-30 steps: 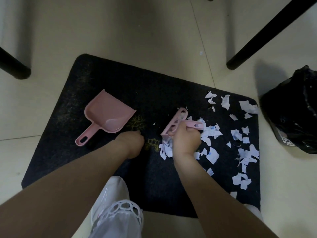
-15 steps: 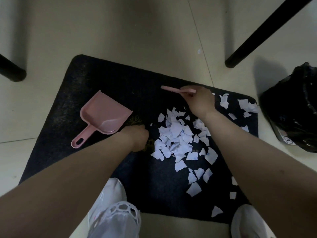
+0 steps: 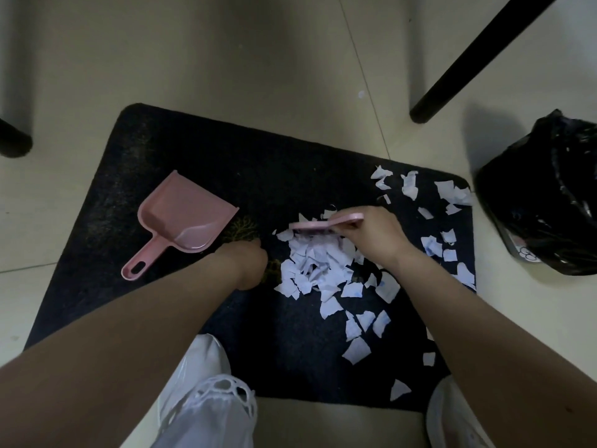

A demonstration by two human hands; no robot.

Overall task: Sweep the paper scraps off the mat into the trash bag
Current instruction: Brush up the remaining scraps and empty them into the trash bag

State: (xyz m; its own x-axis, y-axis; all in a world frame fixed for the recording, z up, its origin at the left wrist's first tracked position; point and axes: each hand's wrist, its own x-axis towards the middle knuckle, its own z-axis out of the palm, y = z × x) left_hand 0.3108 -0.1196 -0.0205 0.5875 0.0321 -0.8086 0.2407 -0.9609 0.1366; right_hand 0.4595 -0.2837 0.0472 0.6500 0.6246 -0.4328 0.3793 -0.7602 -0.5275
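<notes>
1. Comparing with half a second back, we see our right hand (image 3: 371, 236) has come down from the far edge of the mat (image 3: 200, 150) and closer to us, so the pink brush (image 3: 326, 225) it grips now sits on the far rim of the heap instead of hovering beyond it.
2. Our right fingers are curled round the brush handle; the bristles are buried in paper just left of those fingers.
3. Our left hand (image 3: 244, 265) has hardly shifted: it rests on the mat just left of the heap. Its fingers are tucked out of sight, so we cannot tell whether they are curled or straight.
4. We judge this as a gathering stroke, pulling strays toward us into 1 pile before the dustpan (image 3: 184, 218) comes in. Nothing is in the pan yet, and it lies untouched beyond and left of our left hand.
5. The scraps (image 3: 315, 270) are torn white bits with faint blue marks, thickest between our 2 hands, overlapping and partly curled.
6. Thinner scatter lies beyond and right of our right fingers, toward the mat's far right corner, and nearer us by our shoes.
7. The bag (image 3: 546, 192) stands on the floor well right of our right hand, off the mat.
</notes>
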